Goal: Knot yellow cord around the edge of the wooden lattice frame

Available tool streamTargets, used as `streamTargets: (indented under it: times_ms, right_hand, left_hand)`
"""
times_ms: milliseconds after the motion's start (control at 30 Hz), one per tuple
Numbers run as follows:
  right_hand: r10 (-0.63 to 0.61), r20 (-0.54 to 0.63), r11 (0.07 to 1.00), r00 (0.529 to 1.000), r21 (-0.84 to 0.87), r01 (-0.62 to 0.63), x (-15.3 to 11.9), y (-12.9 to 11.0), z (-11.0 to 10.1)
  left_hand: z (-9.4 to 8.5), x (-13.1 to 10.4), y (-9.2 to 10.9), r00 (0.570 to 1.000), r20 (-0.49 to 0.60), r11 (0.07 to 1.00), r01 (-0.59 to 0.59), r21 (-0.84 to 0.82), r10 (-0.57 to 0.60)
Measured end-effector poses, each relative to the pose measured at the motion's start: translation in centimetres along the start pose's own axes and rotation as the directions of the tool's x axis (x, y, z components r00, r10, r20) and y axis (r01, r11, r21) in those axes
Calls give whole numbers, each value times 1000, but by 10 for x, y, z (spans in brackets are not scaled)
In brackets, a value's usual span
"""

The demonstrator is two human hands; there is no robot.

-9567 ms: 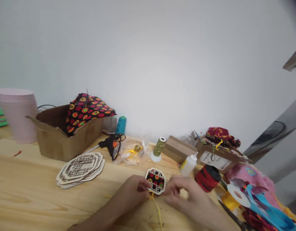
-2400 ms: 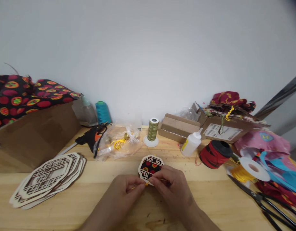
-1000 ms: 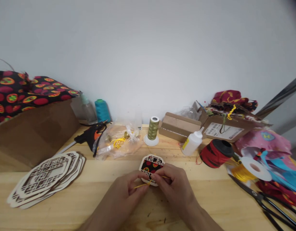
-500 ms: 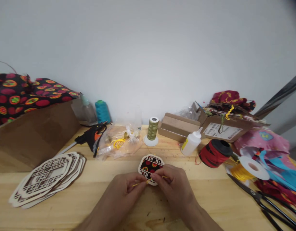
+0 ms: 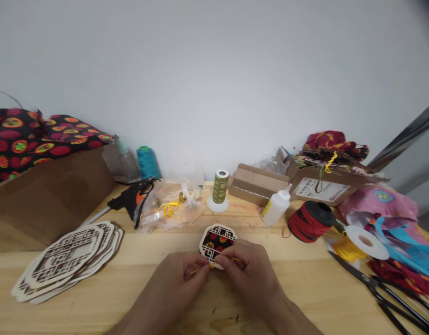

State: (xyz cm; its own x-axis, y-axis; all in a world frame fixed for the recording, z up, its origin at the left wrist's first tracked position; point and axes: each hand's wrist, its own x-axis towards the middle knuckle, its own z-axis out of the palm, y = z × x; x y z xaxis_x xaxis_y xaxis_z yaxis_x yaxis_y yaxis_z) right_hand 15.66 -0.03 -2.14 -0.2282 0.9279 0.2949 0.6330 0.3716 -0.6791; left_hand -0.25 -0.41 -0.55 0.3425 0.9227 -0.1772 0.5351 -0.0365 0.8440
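Observation:
A small wooden lattice frame backed with patterned black fabric (image 5: 217, 238) lies on the wooden table at the centre. At its near edge, my left hand (image 5: 181, 281) pinches a thin yellow cord (image 5: 194, 271) between thumb and fingertips. Close beside it on the right, my right hand (image 5: 251, 270) is also closed on the yellow cord, with its fingertips over the frame's lower right part. A bit of cord shows between the two hands at the frame's edge. The exact shape of the cord there is too small to tell.
Stacked lattice frames (image 5: 64, 260) lie left, before a cardboard box (image 5: 54, 195). Behind are a glue gun (image 5: 130, 197), a plastic bag (image 5: 172, 204), a green thread spool (image 5: 220, 188) and a glue bottle (image 5: 276, 207). Right are a red cord roll (image 5: 309, 222), a yellow spool (image 5: 364, 242) and scissors (image 5: 368, 280).
The view has shifted very slightly. Both hands stay at the frame's near edge, still pinching the cord, with only small finger movements.

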Motion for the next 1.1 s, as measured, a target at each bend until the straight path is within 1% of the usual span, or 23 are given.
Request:
streamTargets:
  times_ms: [300, 500, 667, 933, 1033, 1100]
  right_hand:
    - [-11, -3, 1000, 1000, -11, 10, 0, -1, 0]
    - [11, 21, 1000, 1000, -24, -10, 1, 0, 0]
    - [41, 33, 997, 999, -62, -38, 2, 0, -1]
    - [43, 30, 995, 999, -87, -40, 3, 3, -1]
    - [88, 28, 994, 996, -67, -86, 3, 6, -1]
    - [126, 37, 991, 991, -41, -124, 3, 9, -1]
  left_hand:
    - [1, 4, -5, 1000, 6, 997, 12, 70, -12]
    - [1, 3, -6, 1000, 18, 999, 2, 45, -3]
    - [0, 2, -6, 1000, 18, 997, 1, 83, -3]
    - [2, 1, -9, 1000, 16, 994, -16, 106, 14]
    - [3, 1, -7, 1000, -5, 996, -17, 91, 18]
    - [3, 0, -7, 1000, -22, 994, -18, 111, 21]
